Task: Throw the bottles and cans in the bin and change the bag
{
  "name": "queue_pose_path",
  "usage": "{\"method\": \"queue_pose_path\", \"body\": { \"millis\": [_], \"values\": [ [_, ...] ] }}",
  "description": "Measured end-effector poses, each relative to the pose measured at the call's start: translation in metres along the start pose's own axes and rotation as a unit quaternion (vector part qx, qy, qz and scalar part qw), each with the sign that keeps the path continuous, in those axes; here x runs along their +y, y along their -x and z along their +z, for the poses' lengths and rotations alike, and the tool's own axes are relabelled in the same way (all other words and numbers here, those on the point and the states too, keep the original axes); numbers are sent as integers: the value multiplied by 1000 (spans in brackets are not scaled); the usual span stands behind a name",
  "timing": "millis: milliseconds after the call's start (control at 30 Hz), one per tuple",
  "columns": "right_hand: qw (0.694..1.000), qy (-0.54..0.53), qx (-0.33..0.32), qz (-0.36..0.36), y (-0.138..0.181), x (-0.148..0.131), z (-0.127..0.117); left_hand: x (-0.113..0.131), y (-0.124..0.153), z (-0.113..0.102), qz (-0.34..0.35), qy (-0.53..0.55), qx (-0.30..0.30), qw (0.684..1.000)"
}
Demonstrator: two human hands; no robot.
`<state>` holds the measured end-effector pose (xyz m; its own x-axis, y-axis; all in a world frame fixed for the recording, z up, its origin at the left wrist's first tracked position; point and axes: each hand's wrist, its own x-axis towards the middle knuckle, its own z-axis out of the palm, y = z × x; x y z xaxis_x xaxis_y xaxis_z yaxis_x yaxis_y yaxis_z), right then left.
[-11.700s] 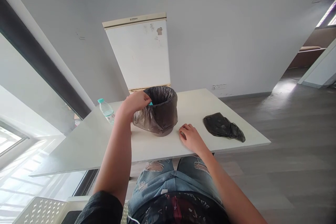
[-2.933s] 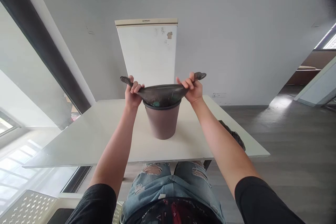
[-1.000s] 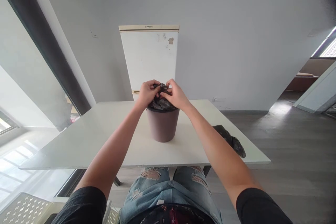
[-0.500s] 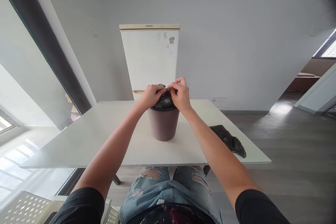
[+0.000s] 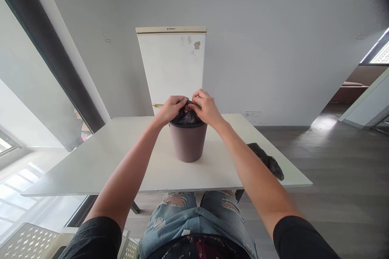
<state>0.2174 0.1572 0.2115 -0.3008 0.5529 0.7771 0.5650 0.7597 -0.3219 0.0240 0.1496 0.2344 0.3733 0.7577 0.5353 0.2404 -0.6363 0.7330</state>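
A brownish-mauve trash can [image 5: 187, 143] with a dark rim stands upright on the white table [image 5: 121, 149]. Black plastic of a garbage bag [image 5: 189, 118] bulges up at the can's mouth. Above the rim on the left, my left hand [image 5: 172, 109] pinches the bag's gathered plastic between thumb and fingers. My right hand [image 5: 206, 108] is closed on the same bag on the other side, fingers bent. Both hands are close together, with a small gap between them. How much of the bag lies inside the can is hidden.
Another crumpled black plastic bag [image 5: 267, 161] lies near the table's right edge, partly behind my right forearm. A white refrigerator [image 5: 172, 64] stands beyond the table against the grey wall. At lower left is a pale perforated chair [image 5: 28, 240].
My hands have moved slightly apart, the left one to the left. More of the black bag shows between them, bunched above the rim. The trash can stays in place.
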Motion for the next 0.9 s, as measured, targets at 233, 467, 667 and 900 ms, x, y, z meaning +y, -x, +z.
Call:
{"method": "queue_pose_path", "body": {
  "millis": [233, 467, 667, 900],
  "values": [
    [997, 47, -36, 49, 2, 12, -5, -30, -3, -9, -46, -21, 141, 989],
    [962, 108, -188, 168, -1, 42, -19, -57, 12, -32, -36, -166, 222, 960],
    [990, 18, -96, 101, -17, 31, -22, -31, 18, -29, -27, -129, 197, 971],
    [960, 3, -249, 126, -25, 5, 6, -31, 43, -22, 28, -68, 278, 958]
  ]
}}
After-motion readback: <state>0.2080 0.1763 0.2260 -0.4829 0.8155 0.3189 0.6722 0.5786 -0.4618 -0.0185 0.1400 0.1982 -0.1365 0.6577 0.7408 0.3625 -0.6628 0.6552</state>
